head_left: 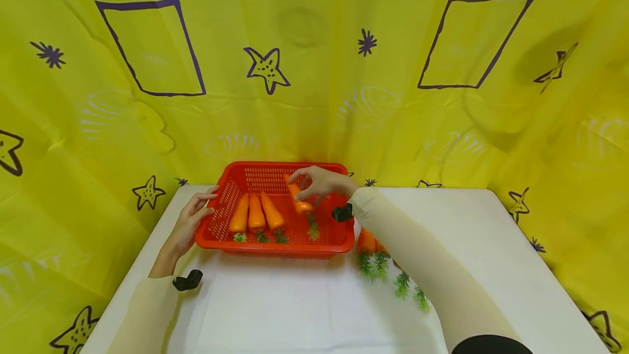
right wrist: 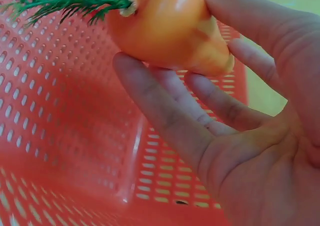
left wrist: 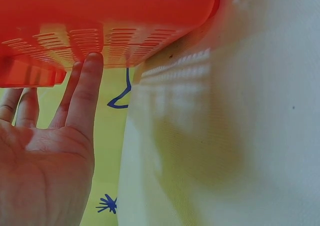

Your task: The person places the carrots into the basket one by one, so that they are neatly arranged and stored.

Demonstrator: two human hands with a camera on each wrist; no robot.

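Observation:
My right hand (head_left: 321, 183) is over the inside of the red plastic basket (head_left: 275, 246), gripping an orange carrot (head_left: 296, 193) between thumb and fingers. In the right wrist view, this carrot (right wrist: 167, 28) has its green leafy top pointing left and the fingers curve under it. Three more carrots (head_left: 256, 214) lie side by side in the basket's left half, tips toward the back wall. At the basket's left side is my left hand (head_left: 185, 223), its fingers fairly straight. In the left wrist view, its fingertips (left wrist: 94, 60) rest against the slotted wall.
Several carrots (head_left: 366, 241) with green tops lie on the white table (head_left: 275, 299) to the right of the basket, partly hidden under my right forearm. A yellow curtain (head_left: 314, 70) with dark star drawings hangs behind and on both sides.

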